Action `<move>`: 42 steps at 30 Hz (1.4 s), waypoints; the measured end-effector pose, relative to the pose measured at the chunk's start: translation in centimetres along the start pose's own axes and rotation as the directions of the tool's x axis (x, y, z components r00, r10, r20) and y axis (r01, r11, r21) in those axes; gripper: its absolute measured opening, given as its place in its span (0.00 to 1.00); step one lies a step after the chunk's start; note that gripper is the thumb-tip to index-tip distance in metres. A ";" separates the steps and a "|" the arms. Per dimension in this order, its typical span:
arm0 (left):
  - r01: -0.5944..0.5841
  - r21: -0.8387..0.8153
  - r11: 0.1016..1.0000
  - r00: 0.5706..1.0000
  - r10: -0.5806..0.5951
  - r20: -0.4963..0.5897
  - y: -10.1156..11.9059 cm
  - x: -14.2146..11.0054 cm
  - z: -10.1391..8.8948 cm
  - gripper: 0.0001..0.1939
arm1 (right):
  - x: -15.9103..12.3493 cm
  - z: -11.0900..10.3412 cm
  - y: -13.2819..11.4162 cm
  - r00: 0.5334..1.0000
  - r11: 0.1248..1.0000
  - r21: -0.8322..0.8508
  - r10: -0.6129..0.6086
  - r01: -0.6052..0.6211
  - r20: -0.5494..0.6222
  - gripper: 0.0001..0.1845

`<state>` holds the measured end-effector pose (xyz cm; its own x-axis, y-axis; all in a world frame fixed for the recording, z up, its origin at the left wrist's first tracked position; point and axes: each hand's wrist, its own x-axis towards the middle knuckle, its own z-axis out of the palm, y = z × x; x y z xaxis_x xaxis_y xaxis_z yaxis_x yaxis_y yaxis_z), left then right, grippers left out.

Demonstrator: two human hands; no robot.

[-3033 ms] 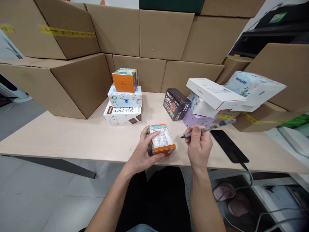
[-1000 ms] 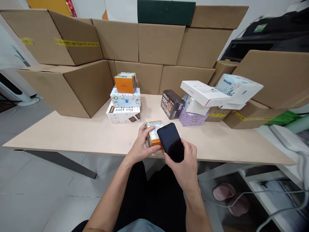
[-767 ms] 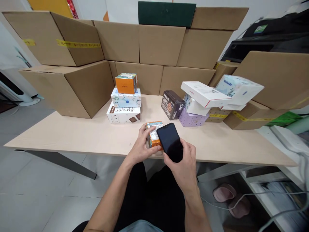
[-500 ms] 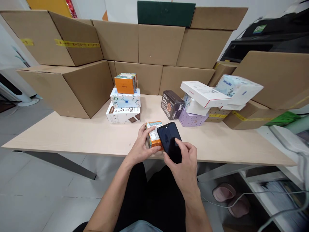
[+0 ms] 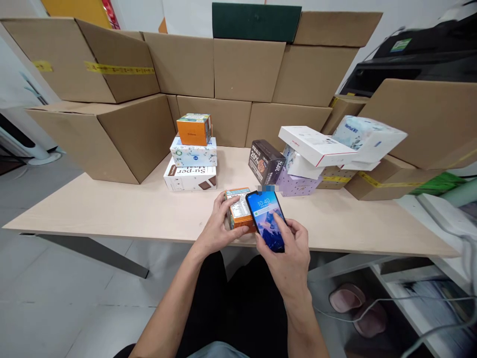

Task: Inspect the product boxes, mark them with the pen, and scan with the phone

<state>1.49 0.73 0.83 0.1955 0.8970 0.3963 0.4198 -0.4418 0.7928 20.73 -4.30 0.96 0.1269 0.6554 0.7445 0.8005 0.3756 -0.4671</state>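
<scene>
My left hand (image 5: pixel 220 221) is wrapped around an orange and white carton (image 5: pixel 240 208) at the table's front edge, fingers on its top and thumb along its near side. Just to the right, my right hand (image 5: pixel 286 243) grips a smartphone (image 5: pixel 265 219), its index finger lying over the lit screen. The screen is blue and reads 10:40. The phone's left edge covers part of the carton's right side. Behind the phone stands a dark brown box (image 5: pixel 265 161) printed with 20%.
At centre left, an orange box (image 5: pixel 194 130) tops a floral box (image 5: pixel 194 151) and a white box (image 5: pixel 191 178). A white flat box (image 5: pixel 315 145) leans over a purple dotted box (image 5: pixel 298 183) on the right. Large cardboard boxes (image 5: pixel 119 139) wall in the table (image 5: pixel 130 209).
The phone's screen has gone from black to lit. My right hand and the phone have shifted slightly right, while my left hand stays on the carton.
</scene>
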 end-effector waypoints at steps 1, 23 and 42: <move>0.008 0.001 1.000 1.000 -0.008 0.000 0.0 0.0 0.0 0.40 | 0.1 -0.2 0.2 1.000 1.000 -0.008 0.011 -0.011 -0.011 0.25; 0.046 -0.080 0.996 0.999 -0.047 -0.012 0.0 -0.1 0.2 0.49 | 6.4 -6.3 16.9 0.746 0.585 -0.656 0.664 -0.476 0.050 0.51; -0.044 -0.006 0.999 0.995 0.043 -0.091 -0.7 -0.1 1.2 0.55 | 5.5 1.8 -2.0 0.758 1.000 -0.028 0.009 0.012 0.652 0.38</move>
<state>2.20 0.96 -0.31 0.1322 0.8725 0.4703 0.4053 -0.4806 0.7777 18.76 -0.31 5.11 -0.2787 0.9276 0.2490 0.8177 0.3651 -0.4450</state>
